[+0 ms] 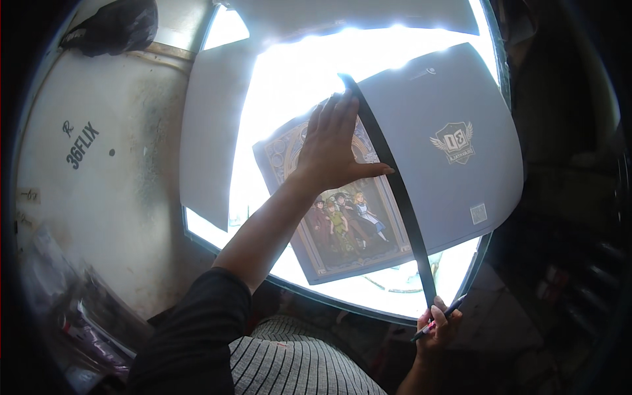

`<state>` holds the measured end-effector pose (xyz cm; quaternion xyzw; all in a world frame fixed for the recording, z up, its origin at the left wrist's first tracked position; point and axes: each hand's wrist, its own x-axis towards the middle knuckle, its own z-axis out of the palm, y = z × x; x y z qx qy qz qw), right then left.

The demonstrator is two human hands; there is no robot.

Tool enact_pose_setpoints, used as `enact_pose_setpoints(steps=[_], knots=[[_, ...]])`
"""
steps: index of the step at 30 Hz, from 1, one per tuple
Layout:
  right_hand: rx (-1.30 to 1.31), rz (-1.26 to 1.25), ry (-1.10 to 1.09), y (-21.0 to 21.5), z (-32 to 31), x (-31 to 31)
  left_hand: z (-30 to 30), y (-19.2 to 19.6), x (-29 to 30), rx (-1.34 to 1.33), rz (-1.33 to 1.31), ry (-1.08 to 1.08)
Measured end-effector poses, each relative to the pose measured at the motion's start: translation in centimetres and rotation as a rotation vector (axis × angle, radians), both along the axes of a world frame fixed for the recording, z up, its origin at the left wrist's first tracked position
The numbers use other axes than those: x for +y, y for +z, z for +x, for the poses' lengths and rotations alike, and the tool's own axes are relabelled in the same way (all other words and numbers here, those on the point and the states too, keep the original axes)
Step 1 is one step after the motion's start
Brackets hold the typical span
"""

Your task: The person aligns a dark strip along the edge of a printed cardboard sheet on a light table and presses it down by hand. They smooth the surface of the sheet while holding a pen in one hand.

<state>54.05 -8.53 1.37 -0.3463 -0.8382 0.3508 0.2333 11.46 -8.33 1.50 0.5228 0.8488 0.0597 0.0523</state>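
Note:
On a brightly lit glass panel (342,286) lies a printed cover sheet. Its left part (388,227) carries a framed illustration of several characters; its greyish right part (408,125) shows a winged crest and a small square code. A long narrow black strip (409,227), perhaps a ruler, runs slantwise over the sheet between the two. My left hand (332,145) presses flat on the illustrated part, fingers stretched, thumb reaching the strip's edge. At the strip's near end, my right hand (440,328) is closed around a dark pen (455,305), with its fingers against the strip's tip.
Pale sheets cover the panel's left side (214,138) and far side (368,13). To the left stands a whitish stained surface (99,191), with a black bag (118,27) at its far end and clear plastic packaging (85,316) nearer me. The right side is dark.

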Motion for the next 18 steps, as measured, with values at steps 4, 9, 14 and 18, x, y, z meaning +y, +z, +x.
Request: enact_pose_setpoints(steps=[4, 9, 14, 18], knots=[[-0.032, 0.048, 0.047, 0.1, -0.1, 0.1, -0.1, 0.0, -0.3, -0.001, -0.004, 0.002], [-0.028, 0.087, 0.033, -0.1, 0.2, -0.1, 0.2, 0.0, 0.1, 0.007, 0.011, -0.017], [-0.035, 0.002, -0.001, 0.8, -0.5, 0.1, -0.5, 0.6, 0.2, -0.152, 0.167, -0.058], [0.011, -0.061, -0.052, 0.3, -0.6, 0.2, -0.1, 0.5, 0.3, -0.047, 0.083, -0.045]])
